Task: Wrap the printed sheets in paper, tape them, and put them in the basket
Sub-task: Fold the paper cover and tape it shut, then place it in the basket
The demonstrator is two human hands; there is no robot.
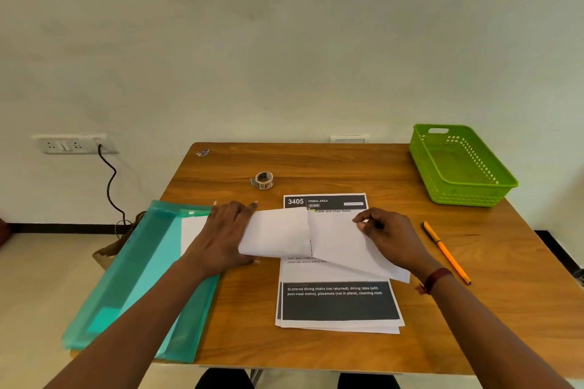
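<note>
Left hand (pixel 227 233) is spread wide, fingers straight, palm flat on the rolled-over left end of the blank white sheet (pixel 335 240), with the thumb out along the near edge. Right hand (pixel 388 237) is curled in tight, fingertips and thumb pinching the right part of that same sheet and lifting it slightly; there's a red thread band (pixel 437 279) on the wrist. The white sheet lies crosswise over the middle of the printed sheets (pixel 338 303), a small stack flat on the table with its dark header showing above and its dark text block below.

On to the surface: a wooden table (pixel 316 161), grain running side to side. A tape roll (pixel 264 180) sits just beyond the stack, untouched. The green plastic basket (pixel 458 167) is at the far right corner, well apart from the papers. An orange pen (pixel 445 251) lies beside the right hand. A translucent green folder (pixel 142 278) hangs over the left edge, partly under the left forearm.

Behind is a pale wall with a socket plate (pixel 74 144) and a black cable (pixel 109 186) trailing down.
</note>
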